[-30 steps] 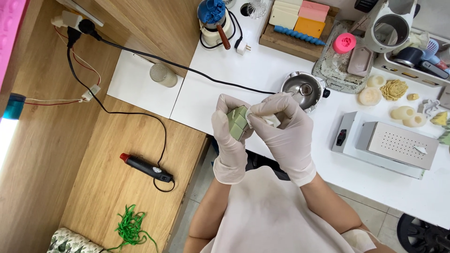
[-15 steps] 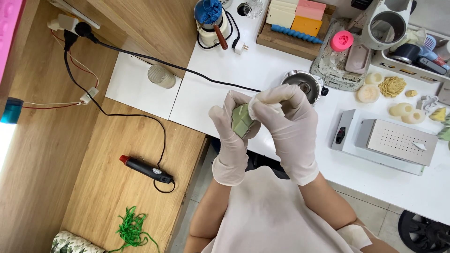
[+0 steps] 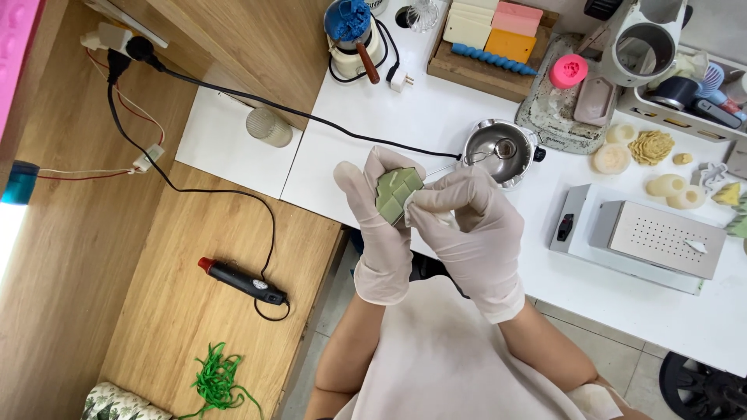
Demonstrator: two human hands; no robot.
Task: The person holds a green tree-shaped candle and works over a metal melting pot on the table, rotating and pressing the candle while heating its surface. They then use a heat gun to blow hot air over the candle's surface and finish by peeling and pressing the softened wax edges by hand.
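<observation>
Both my hands wear white gloves and meet above the front edge of the white table (image 3: 436, 117). My left hand (image 3: 380, 225) grips a sage-green faceted wax piece (image 3: 395, 193) from behind and below. My right hand (image 3: 471, 229) presses its fingertips and a bit of white material against the right side of that green piece. The lower part of the green piece is hidden by my fingers.
A steel pot (image 3: 502, 148) with a black cord sits just behind my hands. A grey perforated metal box (image 3: 642, 237) stands to the right, cream wax shapes (image 3: 634, 152) behind it. A black heat tool (image 3: 245, 281) and green shavings (image 3: 218, 381) lie on the wooden surface at left.
My hands have shifted a little on the green piece, turning it so its faceted face shows more. My right hand fingers now cover its right side.
</observation>
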